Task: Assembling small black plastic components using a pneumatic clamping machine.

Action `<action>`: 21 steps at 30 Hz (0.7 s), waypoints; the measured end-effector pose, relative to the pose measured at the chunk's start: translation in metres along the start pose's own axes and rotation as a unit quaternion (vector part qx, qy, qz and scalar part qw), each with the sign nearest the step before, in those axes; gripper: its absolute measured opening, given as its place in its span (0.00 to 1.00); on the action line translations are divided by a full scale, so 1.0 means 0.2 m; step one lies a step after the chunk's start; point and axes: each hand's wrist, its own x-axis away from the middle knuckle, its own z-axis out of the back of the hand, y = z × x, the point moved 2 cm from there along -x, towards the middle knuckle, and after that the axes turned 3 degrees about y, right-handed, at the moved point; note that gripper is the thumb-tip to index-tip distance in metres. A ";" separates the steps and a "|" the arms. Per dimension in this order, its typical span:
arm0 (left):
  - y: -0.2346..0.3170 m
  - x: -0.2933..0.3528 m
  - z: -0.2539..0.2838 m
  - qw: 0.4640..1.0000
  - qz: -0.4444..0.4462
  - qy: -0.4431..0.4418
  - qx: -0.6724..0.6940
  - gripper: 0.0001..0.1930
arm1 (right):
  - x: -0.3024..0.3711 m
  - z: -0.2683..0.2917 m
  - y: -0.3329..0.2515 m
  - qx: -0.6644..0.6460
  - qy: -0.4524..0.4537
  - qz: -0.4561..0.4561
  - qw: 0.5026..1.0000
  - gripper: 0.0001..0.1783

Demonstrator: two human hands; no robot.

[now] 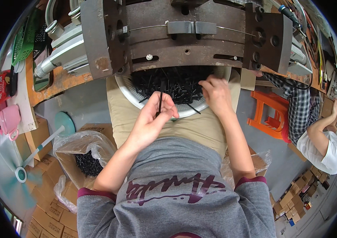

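My left hand (156, 115) is closed, with a slim black strip-shaped part (160, 101) standing upright between thumb and fingers. It is over the near rim of a white basket (124, 88) in my lap. Inside lies a heap of thin black parts (172, 85). At the basket's right side my right hand (217, 93) has its fingers curled and pressed together. Whatever may be between those fingertips is too small to make out. One more black part (193, 108) sticks out over the near rim.
A heavy metal fixture (186, 51) spans the bench before me, with two grey blocks (192, 27) at its middle. At lower left are a plastic-lined carton of black parts (89, 163) and a fan (20, 174). An orange stool (267, 113) and a co-worker (323, 139) are at right.
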 end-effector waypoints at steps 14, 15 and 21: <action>0.02 0.04 -0.08 0.992 0.005 -0.021 -0.125 0.22 | 0.06 0.42 -0.43 -0.034 0.120 0.286 0.950 0.13; 0.03 0.05 -0.08 0.990 -0.004 -0.023 -0.136 0.22 | 0.06 0.43 -0.45 -0.033 0.135 0.287 0.948 0.13; 0.14 0.11 -0.09 0.985 -0.019 -0.023 -0.172 0.20 | 0.05 0.48 -0.51 -0.034 0.205 0.292 0.934 0.07</action>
